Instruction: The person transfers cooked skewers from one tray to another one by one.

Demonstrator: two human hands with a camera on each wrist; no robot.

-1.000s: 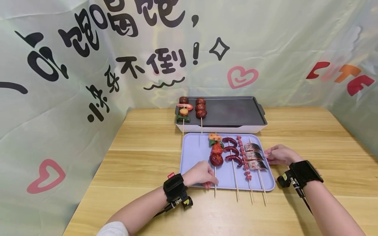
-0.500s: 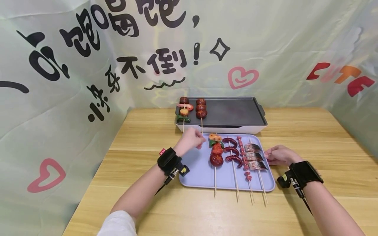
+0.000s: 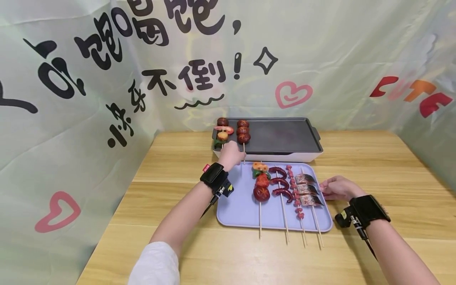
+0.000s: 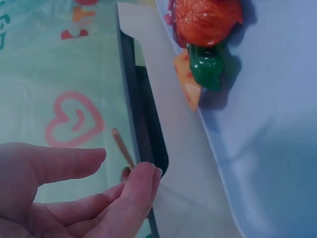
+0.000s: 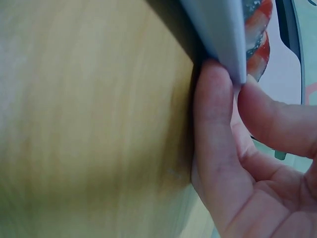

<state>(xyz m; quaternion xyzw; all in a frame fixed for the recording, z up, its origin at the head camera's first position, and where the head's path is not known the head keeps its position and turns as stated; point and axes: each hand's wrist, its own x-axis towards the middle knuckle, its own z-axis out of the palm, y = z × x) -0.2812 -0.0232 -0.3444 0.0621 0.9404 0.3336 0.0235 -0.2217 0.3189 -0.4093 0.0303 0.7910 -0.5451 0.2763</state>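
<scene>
1. Upper centre: your left hand (image 3: 230, 153) has thumb and fingers apart; the mushroom skewer (image 3: 244, 137) lies just beside the fingertips, contact unclear.
2. Right of centre: your right hand (image 3: 337, 188) pinches the tray (image 3: 235, 208).

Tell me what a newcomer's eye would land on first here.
Probably the bold black lettering across the backdrop, upper left in the head view. Next, four loaded skewers on the lilac tray, whose right edge the right hand pinches. Behind it, two more skewers lie on the left end of the dark grill.
</scene>
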